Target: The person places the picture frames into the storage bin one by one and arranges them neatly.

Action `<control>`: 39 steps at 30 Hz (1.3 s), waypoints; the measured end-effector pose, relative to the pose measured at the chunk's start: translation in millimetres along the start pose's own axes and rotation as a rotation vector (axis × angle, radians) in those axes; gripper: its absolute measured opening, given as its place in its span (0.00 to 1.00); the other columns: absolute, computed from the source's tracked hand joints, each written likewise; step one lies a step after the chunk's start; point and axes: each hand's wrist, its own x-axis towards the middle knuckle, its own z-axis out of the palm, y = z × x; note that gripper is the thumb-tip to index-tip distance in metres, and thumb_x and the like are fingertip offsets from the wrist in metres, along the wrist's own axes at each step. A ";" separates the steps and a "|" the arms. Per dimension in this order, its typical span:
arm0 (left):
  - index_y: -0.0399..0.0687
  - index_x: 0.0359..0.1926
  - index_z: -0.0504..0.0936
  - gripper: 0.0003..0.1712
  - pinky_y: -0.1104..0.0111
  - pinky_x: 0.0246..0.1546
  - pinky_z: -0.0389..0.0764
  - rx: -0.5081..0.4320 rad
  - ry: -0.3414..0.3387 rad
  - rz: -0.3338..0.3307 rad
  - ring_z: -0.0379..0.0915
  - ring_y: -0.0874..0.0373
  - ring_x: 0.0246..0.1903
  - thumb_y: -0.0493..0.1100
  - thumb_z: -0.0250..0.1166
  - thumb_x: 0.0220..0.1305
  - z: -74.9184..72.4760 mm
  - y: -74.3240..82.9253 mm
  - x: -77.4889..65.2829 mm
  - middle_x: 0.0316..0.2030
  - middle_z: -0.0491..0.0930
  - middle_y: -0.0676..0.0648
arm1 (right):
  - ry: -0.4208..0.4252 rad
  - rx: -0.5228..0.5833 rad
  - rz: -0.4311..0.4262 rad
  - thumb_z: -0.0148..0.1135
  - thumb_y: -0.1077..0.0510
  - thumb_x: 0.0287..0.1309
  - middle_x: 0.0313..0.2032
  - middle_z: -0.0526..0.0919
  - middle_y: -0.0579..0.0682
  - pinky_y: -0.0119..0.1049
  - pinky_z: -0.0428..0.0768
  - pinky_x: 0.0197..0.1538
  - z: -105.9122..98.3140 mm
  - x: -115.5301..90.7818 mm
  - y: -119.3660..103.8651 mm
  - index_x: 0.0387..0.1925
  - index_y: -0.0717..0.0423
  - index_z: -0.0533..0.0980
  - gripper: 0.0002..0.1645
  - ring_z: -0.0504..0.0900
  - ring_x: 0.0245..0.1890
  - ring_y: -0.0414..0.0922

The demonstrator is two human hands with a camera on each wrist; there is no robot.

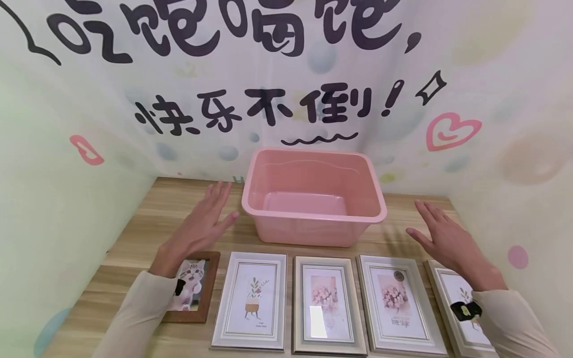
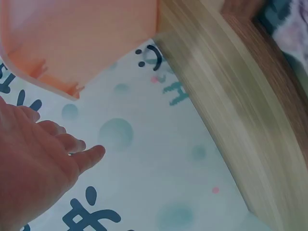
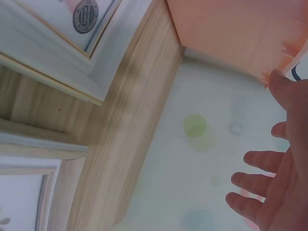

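Note:
A pink plastic tub (image 1: pixel 313 231) stands at the back of the wooden table, with nothing visible inside. My left hand (image 1: pixel 199 226) hovers left of the tub, fingers straight and apart from it, holding nothing. On the other side my right hand (image 1: pixel 447 243) is likewise raised with fingers extended, above the rightmost frame. Along the front lie several picture frames: a brown one with a kitten photo (image 1: pixel 194 281), partly behind my left arm, a white one with a plant print (image 1: pixel 250 301), a cream one (image 1: pixel 330 303), a white one with pink flowers (image 1: pixel 398 303), and another (image 1: pixel 465 298) partly covered by my right wrist.
A white printed backdrop (image 1: pixel 286 169) with large black characters rises behind the table (image 1: pixel 139 238) and encloses its sides. The tub's near side stands a short distance behind the row of frames.

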 end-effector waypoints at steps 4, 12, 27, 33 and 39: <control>0.56 0.79 0.32 0.43 0.36 0.70 0.40 -0.100 0.029 -0.003 0.24 0.43 0.77 0.64 0.41 0.75 1.2 4.6 5.3 0.78 0.30 0.46 | 0.006 0.006 0.006 0.55 0.36 0.67 0.71 0.58 0.70 0.71 0.64 0.59 1.8 -5.3 5.1 0.78 0.59 0.47 0.51 0.61 0.66 0.72; 0.58 0.79 0.32 0.42 0.37 0.71 0.44 -0.266 0.057 -0.012 0.29 0.47 0.77 0.62 0.42 0.76 5.8 9.8 13.5 0.79 0.32 0.50 | -0.014 0.042 0.052 0.54 0.36 0.67 0.70 0.58 0.72 0.73 0.63 0.57 7.5 -15.3 18.5 0.77 0.62 0.48 0.51 0.59 0.66 0.72; 0.53 0.79 0.31 0.45 0.40 0.71 0.48 -0.491 0.070 -0.056 0.34 0.45 0.77 0.58 0.46 0.76 15.8 21.0 34.2 0.79 0.36 0.44 | -0.115 0.166 0.150 0.53 0.41 0.69 0.68 0.54 0.78 0.78 0.60 0.54 28.1 -43.7 58.8 0.76 0.66 0.46 0.50 0.56 0.63 0.78; 0.50 0.79 0.30 0.46 0.42 0.68 0.59 -0.598 0.063 -0.065 0.44 0.40 0.75 0.55 0.49 0.76 20.1 23.4 41.2 0.78 0.40 0.39 | -0.141 0.195 0.182 0.53 0.42 0.70 0.66 0.53 0.81 0.78 0.60 0.53 41.4 -59.0 79.8 0.75 0.71 0.45 0.50 0.57 0.60 0.81; 0.41 0.77 0.26 0.44 0.49 0.71 0.55 -0.849 0.046 -0.029 0.45 0.42 0.75 0.40 0.47 0.76 30.3 24.6 49.3 0.77 0.40 0.35 | -0.144 0.232 0.201 0.56 0.44 0.69 0.64 0.55 0.82 0.77 0.63 0.51 59.7 -75.3 101.3 0.72 0.76 0.48 0.49 0.61 0.56 0.82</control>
